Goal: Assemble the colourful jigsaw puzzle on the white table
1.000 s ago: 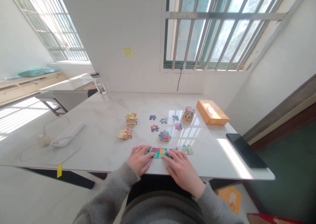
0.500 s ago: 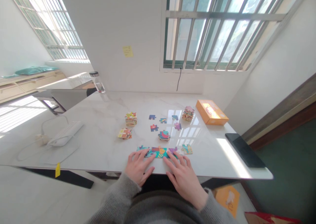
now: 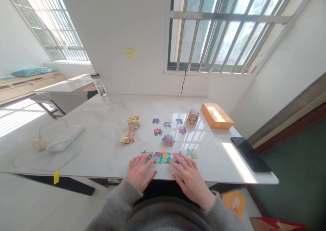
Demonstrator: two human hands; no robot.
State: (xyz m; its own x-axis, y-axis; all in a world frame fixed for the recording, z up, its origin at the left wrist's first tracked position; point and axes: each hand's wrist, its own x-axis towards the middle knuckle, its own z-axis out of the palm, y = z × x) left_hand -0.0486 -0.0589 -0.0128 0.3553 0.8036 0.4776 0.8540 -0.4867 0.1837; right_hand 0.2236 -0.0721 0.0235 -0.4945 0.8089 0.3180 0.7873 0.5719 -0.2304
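A row of joined jigsaw pieces (image 3: 163,157) in teal, purple and orange lies near the table's front edge. My left hand (image 3: 140,169) rests with spread fingers on the left part of this row. On its right part lie the fingertips of my right hand (image 3: 187,175), also spread. Both hands partly cover the pieces beneath. Beside the right fingertips is a teal and yellow jigsaw piece (image 3: 192,154); I cannot tell whether it is joined to the row. Just beyond the row sits a small stack of jigsaw pieces (image 3: 168,140).
Several loose pieces, among them a red one (image 3: 158,131), lie farther back. Taller piece stacks stand at left (image 3: 133,123) and right (image 3: 193,117), with a low pile (image 3: 127,138) at left. An orange box (image 3: 217,116), a black tablet (image 3: 251,154) and a bottle (image 3: 98,85) are on the table.
The right fingers have shifted slightly along the row, and the left hand has drawn a little left. The whole view has moved slightly. The pieces look much the same.
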